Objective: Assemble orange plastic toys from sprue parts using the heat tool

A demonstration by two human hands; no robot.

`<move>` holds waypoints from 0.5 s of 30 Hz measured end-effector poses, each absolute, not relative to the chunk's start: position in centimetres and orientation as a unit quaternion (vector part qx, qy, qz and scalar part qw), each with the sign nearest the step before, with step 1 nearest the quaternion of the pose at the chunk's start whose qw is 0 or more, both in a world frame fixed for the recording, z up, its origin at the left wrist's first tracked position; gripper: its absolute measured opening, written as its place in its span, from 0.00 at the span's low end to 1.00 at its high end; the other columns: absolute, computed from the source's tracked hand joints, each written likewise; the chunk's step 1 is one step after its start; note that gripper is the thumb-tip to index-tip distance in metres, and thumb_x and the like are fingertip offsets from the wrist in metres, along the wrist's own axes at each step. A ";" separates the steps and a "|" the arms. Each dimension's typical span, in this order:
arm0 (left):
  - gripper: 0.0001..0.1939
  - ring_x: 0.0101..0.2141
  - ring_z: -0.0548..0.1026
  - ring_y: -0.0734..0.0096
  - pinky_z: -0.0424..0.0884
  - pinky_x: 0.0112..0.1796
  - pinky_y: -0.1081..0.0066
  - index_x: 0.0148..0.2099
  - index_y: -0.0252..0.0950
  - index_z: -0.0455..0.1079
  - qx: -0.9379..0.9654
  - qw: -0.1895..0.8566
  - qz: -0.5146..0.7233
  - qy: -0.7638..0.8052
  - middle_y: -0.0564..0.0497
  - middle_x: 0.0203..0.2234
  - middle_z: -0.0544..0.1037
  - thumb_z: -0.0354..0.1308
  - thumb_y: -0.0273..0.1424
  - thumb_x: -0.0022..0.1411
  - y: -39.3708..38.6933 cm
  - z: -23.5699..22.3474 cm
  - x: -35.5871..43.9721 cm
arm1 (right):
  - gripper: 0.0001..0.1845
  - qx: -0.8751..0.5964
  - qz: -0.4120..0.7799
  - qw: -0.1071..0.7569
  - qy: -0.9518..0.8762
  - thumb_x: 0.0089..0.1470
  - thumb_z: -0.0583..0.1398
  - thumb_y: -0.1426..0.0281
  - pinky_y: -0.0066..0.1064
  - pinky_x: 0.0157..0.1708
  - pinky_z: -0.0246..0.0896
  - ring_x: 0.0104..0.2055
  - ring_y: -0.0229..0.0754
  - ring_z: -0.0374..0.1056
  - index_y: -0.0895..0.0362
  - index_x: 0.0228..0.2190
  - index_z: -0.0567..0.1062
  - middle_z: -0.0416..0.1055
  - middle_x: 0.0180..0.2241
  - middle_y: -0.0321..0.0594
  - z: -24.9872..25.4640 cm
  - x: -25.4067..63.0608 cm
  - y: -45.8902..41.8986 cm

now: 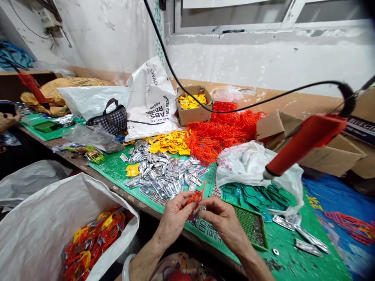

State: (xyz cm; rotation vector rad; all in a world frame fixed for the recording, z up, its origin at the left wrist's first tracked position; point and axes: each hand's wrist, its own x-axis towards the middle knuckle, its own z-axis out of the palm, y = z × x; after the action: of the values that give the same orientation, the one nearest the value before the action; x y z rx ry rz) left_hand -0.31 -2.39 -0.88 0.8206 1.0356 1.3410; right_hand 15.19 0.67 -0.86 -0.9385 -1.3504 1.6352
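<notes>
My left hand [175, 218] pinches an orange-red plastic piece [197, 196] with a thin strand sticking up, above the front edge of the table. Close against it, my right hand [225, 220] has its fingertips closed on a small shiny silver piece [200, 208], mostly covered by the fingers. The two pieces meet between my hands; whether they are joined is hidden. Just beyond lies a heap of silver metal pieces [164, 171] on the green mat [108, 177]. Behind these are yellow plastic pieces [172, 142] and a tangled orange-red pile [216, 132].
A red electric screwdriver [307, 144] hangs at the right on a black cable. Near my right hand stands a green tray of screws [250, 226], beside green pieces [258, 197]. A white sack [32, 218] holding red and yellow pieces is at lower left. Another person's hand [8, 119] shows far left.
</notes>
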 end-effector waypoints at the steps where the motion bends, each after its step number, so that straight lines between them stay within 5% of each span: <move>1: 0.13 0.36 0.78 0.66 0.70 0.38 0.73 0.43 0.32 0.78 0.360 0.594 0.571 0.438 0.46 0.34 0.83 0.68 0.32 0.56 -2.5 -0.7 -0.3 | 0.08 -0.358 0.652 0.410 -0.527 0.44 0.71 0.65 0.28 0.28 0.63 0.27 0.37 0.66 0.54 0.28 0.82 0.74 0.28 0.36 -0.9 15.2 0.6; 6: 0.13 0.29 0.75 0.69 0.70 0.34 0.72 0.47 0.35 0.79 0.410 0.591 0.553 0.420 0.50 0.31 0.82 0.62 0.35 0.63 -3.1 -0.5 -0.1 | 0.06 -0.307 0.654 0.453 -0.522 0.47 0.70 0.64 0.29 0.23 0.67 0.24 0.35 0.68 0.50 0.30 0.83 0.68 0.32 0.35 -0.8 15.2 0.2; 15: 0.12 0.39 0.77 0.62 0.69 0.43 0.71 0.48 0.39 0.81 0.549 0.486 0.512 0.448 0.49 0.36 0.83 0.57 0.31 0.67 -3.9 -0.2 0.0 | 0.11 -0.281 0.497 0.551 -0.608 0.54 0.66 0.69 0.31 0.28 0.72 0.32 0.39 0.70 0.42 0.39 0.83 0.67 0.31 0.37 -2.4 16.8 -0.9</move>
State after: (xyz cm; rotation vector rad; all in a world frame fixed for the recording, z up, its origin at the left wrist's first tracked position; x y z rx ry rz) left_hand -0.01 -3.86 -0.20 1.3356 1.0900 1.2451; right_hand 16.84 -0.90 -2.38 -0.6655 -1.4384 1.1755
